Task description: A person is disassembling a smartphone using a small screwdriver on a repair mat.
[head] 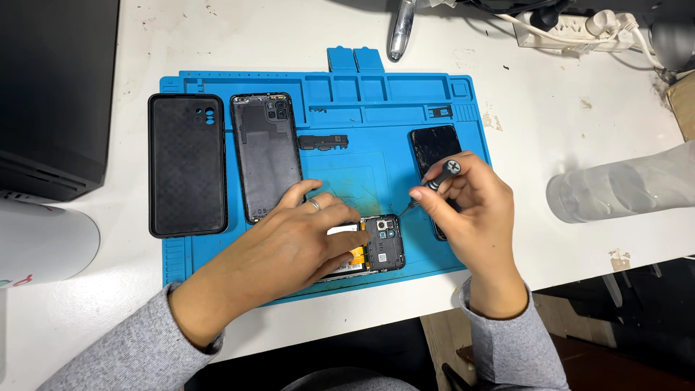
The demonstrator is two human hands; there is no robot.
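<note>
— What's the left hand (308, 232) doing from where you stand?
— It lies flat, fingers spread a little, pressing down on the opened black smartphone with its bare circuit board and orange flex cable (376, 246), near the front edge of the blue silicone repair mat (405, 108)

— And the right hand (470, 210)?
— Closed around a small dark precision screwdriver with a cross-marked cap (438, 177), held tilted, its tip just above the top corner of the open phone; I can't tell whether it touches

— What else is on the mat?
— A black textured phone case (187, 165) at the far left, just beside it a dark plastic back cover with camera cut-outs (266, 156), then a small black plastic bracket (322, 142), and a second dark phone (433, 148) partly hidden behind the right hand

— And off the mat?
— On the white bench (579, 145) a clear plastic bottle (622, 190) lies on its side at the right
</note>
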